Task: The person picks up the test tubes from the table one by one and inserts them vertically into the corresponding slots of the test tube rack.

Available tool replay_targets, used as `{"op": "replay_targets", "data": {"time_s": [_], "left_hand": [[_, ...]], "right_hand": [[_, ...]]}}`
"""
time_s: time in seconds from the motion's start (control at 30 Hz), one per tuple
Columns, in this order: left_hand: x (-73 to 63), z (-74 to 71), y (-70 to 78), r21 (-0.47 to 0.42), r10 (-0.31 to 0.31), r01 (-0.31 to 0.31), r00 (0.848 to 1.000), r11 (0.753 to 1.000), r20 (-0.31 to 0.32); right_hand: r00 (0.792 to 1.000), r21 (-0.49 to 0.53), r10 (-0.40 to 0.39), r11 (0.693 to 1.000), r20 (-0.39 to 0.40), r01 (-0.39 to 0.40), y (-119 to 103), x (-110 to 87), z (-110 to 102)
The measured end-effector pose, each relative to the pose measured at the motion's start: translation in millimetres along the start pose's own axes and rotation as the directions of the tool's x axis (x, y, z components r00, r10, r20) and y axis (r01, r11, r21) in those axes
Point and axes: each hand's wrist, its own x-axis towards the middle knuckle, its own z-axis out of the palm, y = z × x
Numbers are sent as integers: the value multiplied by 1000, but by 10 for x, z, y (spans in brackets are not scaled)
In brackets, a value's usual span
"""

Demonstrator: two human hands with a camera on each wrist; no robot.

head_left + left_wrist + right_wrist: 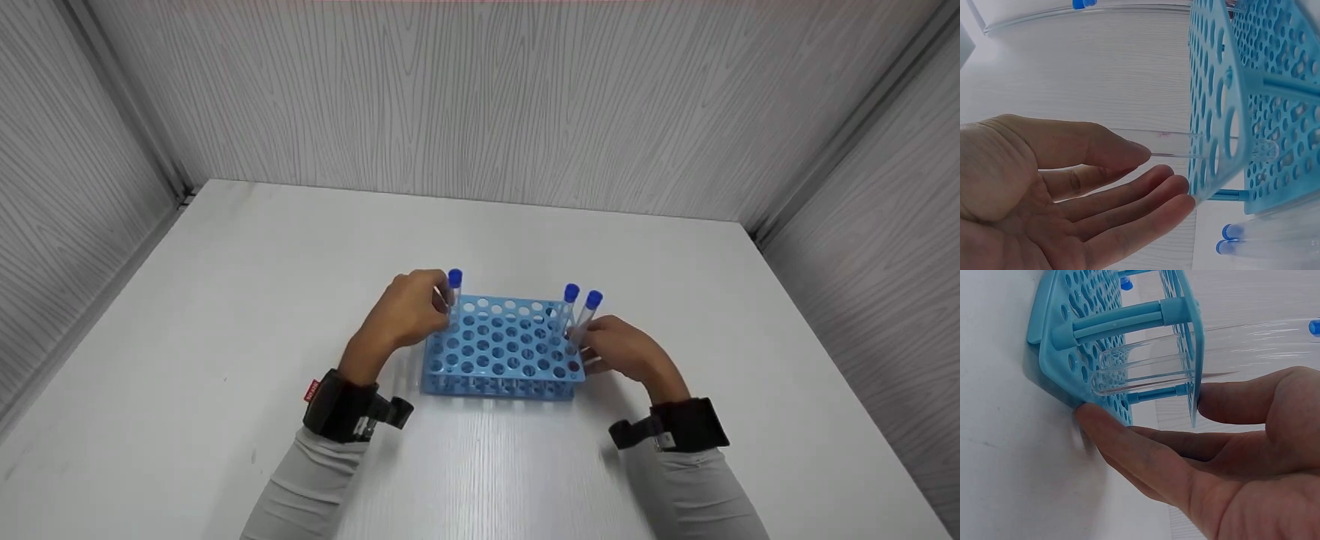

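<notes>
A light-blue test tube rack [496,337] stands on the table, its top plate full of round holes. Near its left end, my left hand [411,309] pinches a clear test tube [1176,143] between thumb and index finger; the tube's blue cap [455,277] is uppermost. The lower part of this tube passes through the top plate. My right hand [619,348] grips the rack's right end, thumb at the top plate and fingertips low by the base. Two more blue-capped test tubes, one test tube [562,315] and a tilted test tube [583,321], stand in that end.
Two blue-capped tubes [1232,232] show beside the rack in the left wrist view, low on the right. White table surface [225,315] surrounds the rack. Grey wood-grain panels [465,97] rise behind it and at both sides.
</notes>
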Motion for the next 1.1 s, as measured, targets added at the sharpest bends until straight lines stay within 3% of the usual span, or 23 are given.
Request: {"op": "replay_targets", "data": {"time_s": [0.27,0.57,0.83,1.1], "left_hand": [[16,-53,-73,-14,-19,18,999,1000,-35],[49,-70,-147,-12,-36,35,991,999,-126],[115,-40,-234,-27,-106,103,980,994,-171],[159,-13,-333,-12,-98,97,974,995,-205]], "right_hand": [[1000,3,1,1000,-2,-1,0,6,1],[1000,6,-3,1000,-5,3,6,0,0],[1000,26,6,1000,1,-6,3,-9,5],[1000,23,9,1000,-10,-9,-11,-21,-6]]}}
